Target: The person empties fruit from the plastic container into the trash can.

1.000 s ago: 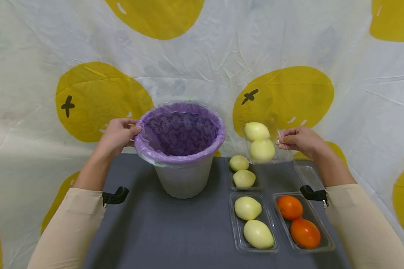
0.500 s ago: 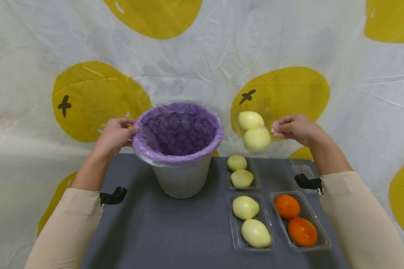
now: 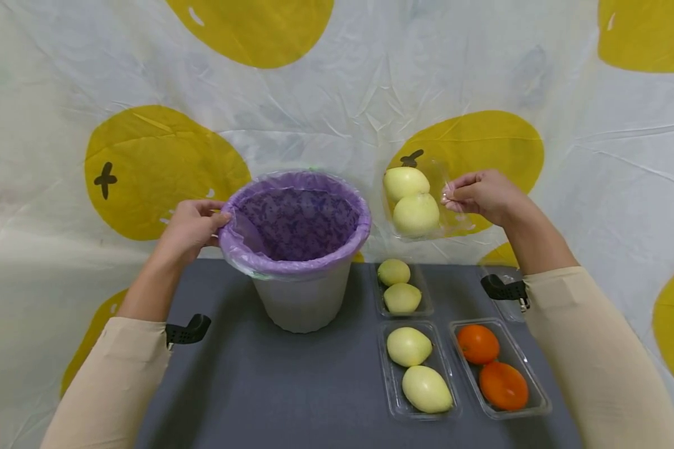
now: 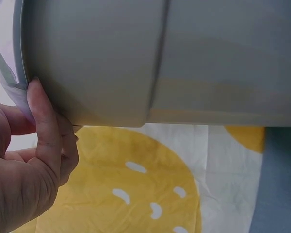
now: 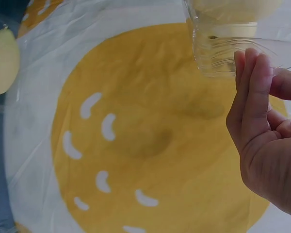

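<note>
My left hand (image 3: 193,227) pinches the rim of a pale waste bin (image 3: 300,305), at the purple bag (image 3: 317,267) folded over its edge. The left wrist view shows the thumb and fingers on either side of that rim. Raised above the table, a clear plastic tray (image 3: 442,229) carries two pale yellow-green fruits (image 3: 415,214). My right hand (image 3: 485,196) pinches this tray by its right edge, fingertips together. In the right wrist view the tray's clear corner (image 5: 206,63) appears just beyond the fingertips. The bin stands upright, its bag hanging inside.
Two more clear trays with pale fruits (image 3: 402,298) (image 3: 427,388) sit right of the bin. Beside the nearer one is a tray with two orange-red fruits (image 3: 503,386). Another clear tray (image 3: 508,305) lies partly behind the right wrist. A patterned sheet (image 3: 337,93) hangs behind the grey table.
My right hand has risen and moved left with the tray of two pale fruits, bringing it higher and nearer the bin. The left hand has stayed on the rim.
</note>
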